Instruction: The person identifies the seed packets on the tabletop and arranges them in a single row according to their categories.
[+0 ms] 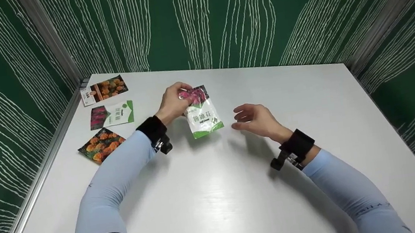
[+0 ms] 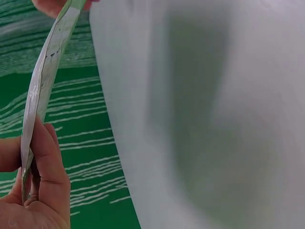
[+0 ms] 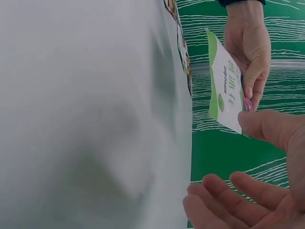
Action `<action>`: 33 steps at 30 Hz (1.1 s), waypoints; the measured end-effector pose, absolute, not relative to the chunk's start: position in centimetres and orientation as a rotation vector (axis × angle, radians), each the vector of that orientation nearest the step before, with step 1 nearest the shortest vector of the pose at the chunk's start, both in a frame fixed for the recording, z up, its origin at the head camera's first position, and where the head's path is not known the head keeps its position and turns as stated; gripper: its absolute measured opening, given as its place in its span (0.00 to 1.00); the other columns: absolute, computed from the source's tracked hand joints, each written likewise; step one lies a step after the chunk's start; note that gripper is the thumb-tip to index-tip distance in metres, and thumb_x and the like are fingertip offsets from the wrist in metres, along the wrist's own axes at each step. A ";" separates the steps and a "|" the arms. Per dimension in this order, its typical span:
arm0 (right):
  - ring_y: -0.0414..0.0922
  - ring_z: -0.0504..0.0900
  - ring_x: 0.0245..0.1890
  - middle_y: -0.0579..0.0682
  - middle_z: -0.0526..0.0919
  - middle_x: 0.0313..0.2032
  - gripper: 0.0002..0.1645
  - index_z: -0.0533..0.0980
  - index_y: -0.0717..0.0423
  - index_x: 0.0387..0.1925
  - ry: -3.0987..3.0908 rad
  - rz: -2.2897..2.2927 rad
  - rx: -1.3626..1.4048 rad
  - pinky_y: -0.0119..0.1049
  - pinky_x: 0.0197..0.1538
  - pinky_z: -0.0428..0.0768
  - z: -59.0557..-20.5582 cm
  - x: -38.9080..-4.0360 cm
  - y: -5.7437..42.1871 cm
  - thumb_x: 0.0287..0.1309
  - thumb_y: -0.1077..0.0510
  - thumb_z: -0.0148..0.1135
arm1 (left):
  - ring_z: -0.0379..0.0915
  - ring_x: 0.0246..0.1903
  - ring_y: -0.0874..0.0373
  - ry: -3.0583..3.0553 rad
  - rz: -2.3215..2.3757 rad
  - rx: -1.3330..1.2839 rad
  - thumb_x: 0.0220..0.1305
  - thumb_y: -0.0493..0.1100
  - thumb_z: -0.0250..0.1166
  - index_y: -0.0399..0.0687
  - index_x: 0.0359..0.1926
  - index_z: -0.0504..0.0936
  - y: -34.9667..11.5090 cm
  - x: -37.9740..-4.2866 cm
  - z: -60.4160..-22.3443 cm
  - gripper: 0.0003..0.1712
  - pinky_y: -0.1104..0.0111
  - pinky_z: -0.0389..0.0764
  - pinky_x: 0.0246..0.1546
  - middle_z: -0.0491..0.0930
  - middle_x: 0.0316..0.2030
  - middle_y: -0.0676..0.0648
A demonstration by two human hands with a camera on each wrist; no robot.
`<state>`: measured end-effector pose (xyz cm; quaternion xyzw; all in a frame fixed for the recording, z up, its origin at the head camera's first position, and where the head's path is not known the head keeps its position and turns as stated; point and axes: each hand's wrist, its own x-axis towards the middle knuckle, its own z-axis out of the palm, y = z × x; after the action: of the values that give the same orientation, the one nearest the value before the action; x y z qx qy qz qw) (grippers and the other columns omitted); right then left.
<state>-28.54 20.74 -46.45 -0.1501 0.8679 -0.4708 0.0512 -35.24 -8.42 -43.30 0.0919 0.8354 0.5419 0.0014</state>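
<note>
On my feed, the left hand [image 1: 174, 102] pinches the upper left corner of a glossy white, green-edged rectangular film packet printed with pink flowers [image 1: 201, 114], held tilted above the table. The right hand [image 1: 257, 120] hovers just beside it, fingers loosely bent, thumb apart, holding nothing. I judge this a mid-air handling step; a next move would call for a light grip near the free edge, since slick film could slip. From the left wrist, the packet shows edge-on, thin and slightly bowed. Farther left, a similar pink-flowered white-and-green packet [image 1: 111, 115] lies flat between two orange-flowered rectangular packets [image 1: 113, 87] [image 1: 102, 144] on the smooth white tabletop [image 1: 218, 199]. Dark green panels with ragged white lines [image 1: 163, 22] stand behind.
</note>
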 end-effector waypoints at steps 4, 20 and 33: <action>0.53 0.85 0.46 0.62 0.84 0.48 0.33 0.75 0.57 0.56 2.600 -1.478 -0.424 0.39 0.48 0.82 -46.5 -28.5 20.1 0.49 0.51 0.76 | 0.78 0.39 0.53 2.527 1.757 0.312 0.58 0.35 0.66 0.47 0.51 0.78 -7.5 -34.7 -43.4 0.19 0.63 0.83 0.29 0.80 0.45 0.42; 0.50 0.86 0.39 0.58 0.84 0.44 0.23 0.75 0.60 0.55 2.464 -1.618 -0.391 0.41 0.39 0.85 -47.3 -28.5 18.6 0.58 0.60 0.68 | 0.75 0.44 0.54 2.498 1.634 0.480 0.57 0.33 0.66 0.46 0.51 0.79 -5.3 -33.5 -44.8 0.19 0.67 0.77 0.41 0.80 0.45 0.44; 0.54 0.85 0.24 0.57 0.86 0.29 0.27 0.74 0.60 0.57 2.522 -1.487 -0.334 0.46 0.30 0.84 -48.4 -27.7 17.8 0.56 0.61 0.70 | 0.78 0.35 0.55 2.465 1.478 0.493 0.57 0.38 0.70 0.47 0.51 0.79 -4.9 -32.5 -46.9 0.20 0.68 0.79 0.29 0.80 0.41 0.46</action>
<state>-27.69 17.80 -48.43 -0.1130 0.8518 -0.5021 0.0975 -32.45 -4.89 -46.95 0.1681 0.8399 0.5036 0.1126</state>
